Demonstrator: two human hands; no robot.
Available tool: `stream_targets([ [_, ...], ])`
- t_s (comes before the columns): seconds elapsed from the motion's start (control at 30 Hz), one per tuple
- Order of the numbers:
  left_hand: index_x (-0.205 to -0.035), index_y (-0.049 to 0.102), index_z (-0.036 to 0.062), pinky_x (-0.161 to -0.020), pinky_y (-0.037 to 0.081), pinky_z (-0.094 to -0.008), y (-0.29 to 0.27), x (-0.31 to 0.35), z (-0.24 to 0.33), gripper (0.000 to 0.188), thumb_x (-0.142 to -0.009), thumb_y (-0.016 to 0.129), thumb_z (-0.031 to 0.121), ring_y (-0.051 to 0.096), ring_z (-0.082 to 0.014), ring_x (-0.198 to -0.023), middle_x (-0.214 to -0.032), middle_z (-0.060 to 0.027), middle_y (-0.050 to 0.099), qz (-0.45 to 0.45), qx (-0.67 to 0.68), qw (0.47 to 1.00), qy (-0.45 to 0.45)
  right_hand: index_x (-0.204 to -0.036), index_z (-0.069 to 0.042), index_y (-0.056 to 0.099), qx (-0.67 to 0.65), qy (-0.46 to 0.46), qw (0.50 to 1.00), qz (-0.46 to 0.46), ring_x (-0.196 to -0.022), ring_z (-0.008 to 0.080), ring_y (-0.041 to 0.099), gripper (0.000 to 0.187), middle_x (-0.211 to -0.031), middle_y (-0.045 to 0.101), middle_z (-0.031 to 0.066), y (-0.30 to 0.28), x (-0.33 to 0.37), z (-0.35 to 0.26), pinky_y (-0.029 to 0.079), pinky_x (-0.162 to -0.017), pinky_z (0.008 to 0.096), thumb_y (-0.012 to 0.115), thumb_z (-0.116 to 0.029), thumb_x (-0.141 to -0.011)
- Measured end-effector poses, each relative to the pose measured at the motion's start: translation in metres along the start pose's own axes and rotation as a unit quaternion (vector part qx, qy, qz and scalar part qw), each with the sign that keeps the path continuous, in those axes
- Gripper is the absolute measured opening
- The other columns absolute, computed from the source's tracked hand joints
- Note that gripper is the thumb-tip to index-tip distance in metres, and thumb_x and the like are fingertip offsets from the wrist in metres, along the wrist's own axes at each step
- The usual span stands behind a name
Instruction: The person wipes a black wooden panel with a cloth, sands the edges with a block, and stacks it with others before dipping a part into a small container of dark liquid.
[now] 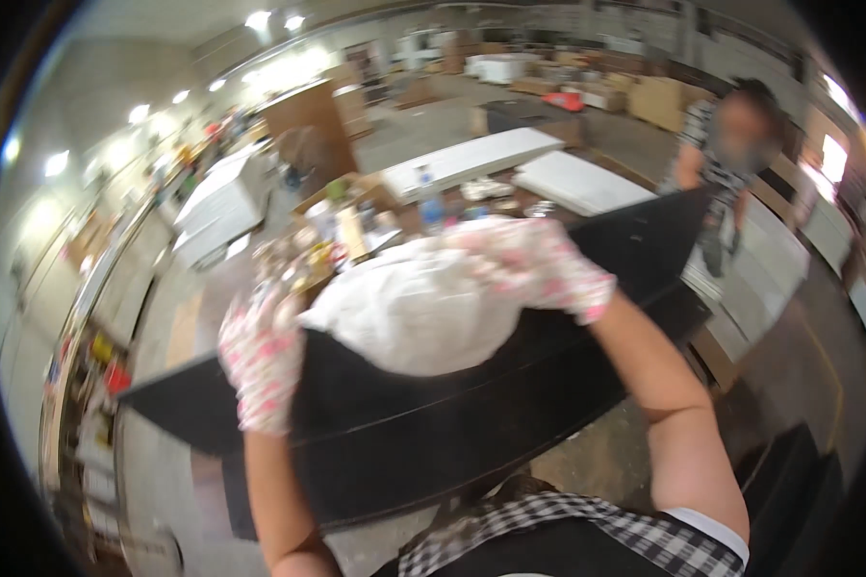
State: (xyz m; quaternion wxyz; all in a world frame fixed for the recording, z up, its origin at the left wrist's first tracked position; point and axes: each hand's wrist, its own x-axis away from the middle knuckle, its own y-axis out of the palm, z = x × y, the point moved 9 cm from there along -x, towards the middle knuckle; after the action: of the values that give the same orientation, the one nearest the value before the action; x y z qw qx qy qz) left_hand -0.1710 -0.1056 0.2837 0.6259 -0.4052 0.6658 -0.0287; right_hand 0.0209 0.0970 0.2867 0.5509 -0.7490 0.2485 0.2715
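Observation:
A white cloth (423, 313), bunched and rounded, lies over the far edge of a long black board (356, 404). My right hand (539, 264), in a white glove with pink spots, is closed on the cloth's upper right side. My left hand (263, 361), gloved the same way, is raised at the board's far edge, close to the cloth's left tip. Its fingers are smeared by motion, so whether they grip the board or the cloth does not show.
Beyond the board, a cluttered surface holds bottles (431, 210) and an open carton (375, 188). White panels (471, 163) lie behind it. A co-worker (731, 154) stands at the right by stacked pale panels (760, 274). A tall brown panel (313, 130) rises at the back.

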Motion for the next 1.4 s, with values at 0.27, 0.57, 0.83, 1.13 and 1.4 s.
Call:
stream_targets([
  [0.27,-0.079,0.065,0.0074,-0.077,0.047,-0.0457,0.03,0.034,-0.028,0.029,-0.094,0.052,0.029,0.061,-0.0332,-0.08,-0.081,-0.0117,0.064,0.068,0.045,0.995,-0.051,-0.094,-0.017,0.069,0.243,-0.057,0.934,0.255,-0.088,0.0247,0.066,0.026,-0.091,0.068,0.0015,-0.006,0.034,-0.022,0.041,-0.103,0.0577,0.07,-0.041,-0.084],
  [0.57,-0.079,0.058,0.0053,-0.073,0.042,-0.0452,0.025,0.052,-0.044,0.048,-0.104,0.033,0.039,0.054,-0.0354,-0.074,-0.075,-0.013,0.054,0.03,0.041,0.997,-0.054,-0.132,-0.014,0.06,0.568,0.168,0.775,0.222,-0.137,0.0242,0.046,0.045,-0.141,0.056,0.0102,-0.256,0.262,0.26,0.02,-0.119,0.0584,0.051,-0.031,-0.091],
  [0.83,-0.085,0.056,0.0027,-0.076,0.041,-0.0445,0.032,0.05,-0.046,0.053,-0.101,0.037,0.05,0.052,-0.0365,-0.079,-0.081,-0.016,0.052,-0.059,0.074,0.995,-0.035,-0.12,0.002,0.067,0.307,0.572,0.614,0.449,-0.104,0.0291,0.066,0.049,-0.118,0.069,0.0172,-0.429,0.503,0.378,0.05,-0.094,0.0408,0.049,-0.04,-0.101],
  [1.13,-0.089,0.06,0.0019,-0.076,0.046,-0.0427,-0.027,0.054,-0.035,0.057,-0.071,0.08,0.052,0.057,-0.0363,-0.082,-0.082,-0.0142,0.053,-0.102,0.07,0.991,-0.049,-0.117,0.001,0.067,-0.404,0.368,0.689,0.476,-0.094,0.0205,0.069,0.039,-0.112,0.07,0.0117,-0.231,0.399,0.212,0.057,-0.085,0.035,0.064,-0.031,-0.094],
  [1.4,-0.094,0.063,0.0026,-0.084,0.047,-0.0443,-0.059,0.091,-0.006,0.054,-0.077,0.079,0.051,0.058,-0.0348,-0.089,-0.092,-0.0118,0.061,-0.015,0.034,0.998,0.041,-0.133,0.0,0.057,-0.548,0.464,0.683,0.135,-0.109,0.0194,0.062,0.061,-0.122,0.066,0.0088,0.025,0.346,0.067,0.048,-0.096,0.0351,0.067,-0.042,-0.091],
])
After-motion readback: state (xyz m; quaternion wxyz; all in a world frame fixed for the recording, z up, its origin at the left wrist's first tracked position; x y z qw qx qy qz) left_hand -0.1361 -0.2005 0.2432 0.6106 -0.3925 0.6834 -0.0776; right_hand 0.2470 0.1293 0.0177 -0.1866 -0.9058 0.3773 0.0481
